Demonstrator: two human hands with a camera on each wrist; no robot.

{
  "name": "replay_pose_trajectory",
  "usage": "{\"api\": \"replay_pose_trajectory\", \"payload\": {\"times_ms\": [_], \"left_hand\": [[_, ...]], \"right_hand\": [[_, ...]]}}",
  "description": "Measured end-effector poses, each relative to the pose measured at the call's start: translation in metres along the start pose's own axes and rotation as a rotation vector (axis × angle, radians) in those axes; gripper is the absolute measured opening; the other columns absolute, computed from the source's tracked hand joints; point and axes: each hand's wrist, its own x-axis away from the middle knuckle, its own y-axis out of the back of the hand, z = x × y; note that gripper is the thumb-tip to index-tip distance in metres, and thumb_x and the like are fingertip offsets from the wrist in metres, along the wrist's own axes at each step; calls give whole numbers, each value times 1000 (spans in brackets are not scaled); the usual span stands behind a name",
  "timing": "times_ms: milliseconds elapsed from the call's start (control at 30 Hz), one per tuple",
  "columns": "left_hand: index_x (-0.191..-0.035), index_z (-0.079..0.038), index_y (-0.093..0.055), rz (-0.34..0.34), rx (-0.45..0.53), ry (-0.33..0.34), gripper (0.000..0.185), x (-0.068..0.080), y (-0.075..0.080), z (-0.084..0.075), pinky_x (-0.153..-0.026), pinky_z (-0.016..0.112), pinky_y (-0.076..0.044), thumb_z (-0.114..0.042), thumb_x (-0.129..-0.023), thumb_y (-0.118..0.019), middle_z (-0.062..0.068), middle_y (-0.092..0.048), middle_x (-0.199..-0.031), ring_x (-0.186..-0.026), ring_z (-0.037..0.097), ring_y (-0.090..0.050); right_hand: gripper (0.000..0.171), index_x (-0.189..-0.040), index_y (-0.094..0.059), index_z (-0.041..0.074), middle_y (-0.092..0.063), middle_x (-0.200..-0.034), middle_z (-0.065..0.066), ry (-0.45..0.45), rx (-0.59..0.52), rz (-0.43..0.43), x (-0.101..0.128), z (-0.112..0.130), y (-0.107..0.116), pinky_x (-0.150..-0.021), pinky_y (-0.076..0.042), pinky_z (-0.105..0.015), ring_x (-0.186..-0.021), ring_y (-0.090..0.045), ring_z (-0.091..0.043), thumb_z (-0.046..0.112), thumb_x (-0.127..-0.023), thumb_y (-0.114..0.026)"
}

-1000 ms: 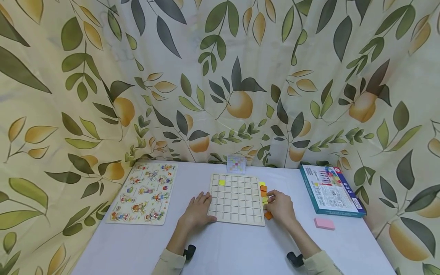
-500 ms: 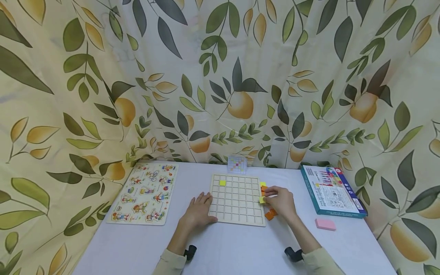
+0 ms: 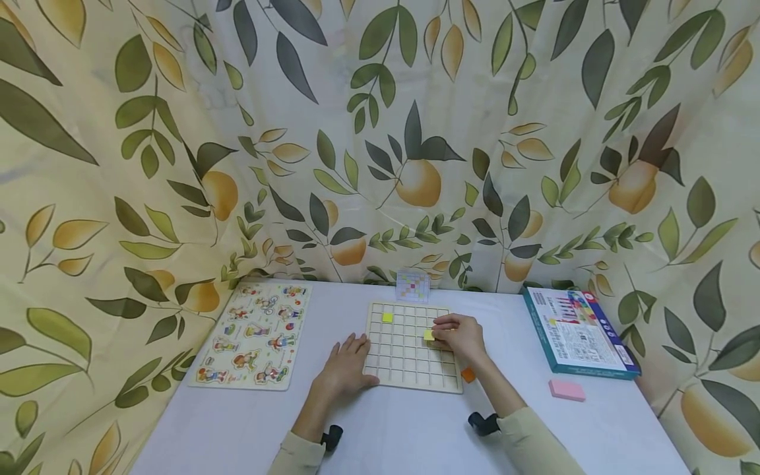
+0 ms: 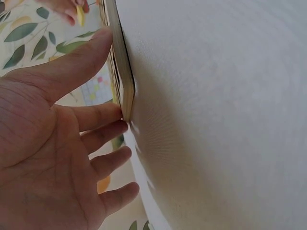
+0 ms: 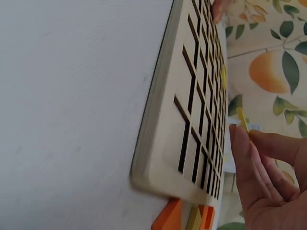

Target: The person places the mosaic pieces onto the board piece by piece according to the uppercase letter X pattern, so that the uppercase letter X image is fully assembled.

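Note:
A wooden grid board lies on the white table, with one yellow square tile set in a cell near its far left corner. My left hand rests against the board's left edge, thumb and fingers spread and touching it in the left wrist view. Over the right part of the board, my right hand pinches a second yellow tile between thumb and fingertips, held above the cells. Orange tiles and a yellow one lie along the board's right edge, partly hidden by the right hand in the head view.
Behind the board stands a small pattern card. A picture puzzle board lies on the left. At the right are a flat boxed set and a pink block. A leaf-patterned curtain surrounds the table.
My right hand has picked a yellow tile from beside the board and carried it left, over the grid. The left hand has stayed at the board's left edge.

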Motion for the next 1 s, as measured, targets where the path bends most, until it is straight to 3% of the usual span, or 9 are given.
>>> {"api": "replay_pose_trajectory", "payload": {"times_ms": [233,500,833,1000], "left_hand": [[-157,-3,-44,11,-4,1,90,-2,2,0,-125,60,-22,-50,-89,-80,13,-36,-167,-157,36,-25],[-158,-3,-42,25,1,3,89,-2,1,0,-126,59,-22,-49,-90,-78,13,-35,-167,-157,35,-25],[-158,-3,-42,23,11,-3,89,0,2,-2,-126,60,-23,-49,-90,-78,13,-36,-167,-157,36,-25],[-157,-2,-43,18,9,1,89,1,3,-1,-125,60,-24,-48,-90,-79,14,-37,-166,-156,36,-27]], "right_hand": [[29,-115,-74,-5,-78,-92,-12,-58,-83,16,-14,10,-21,-68,-65,-33,-75,-77,-20,-1,-87,-82],[24,-112,-75,-3,-78,-89,-10,-54,-75,38,-24,15,-45,-67,-65,-32,-74,-77,-20,2,-89,-81],[17,-104,-76,-5,-77,-87,-13,30,6,45,-27,18,-63,-66,-65,-34,-73,-78,-24,2,-89,-81],[13,-98,-78,-1,-77,-81,-8,80,120,15,-29,22,-69,-61,-63,-29,-70,-77,-22,3,-86,-82]]}}
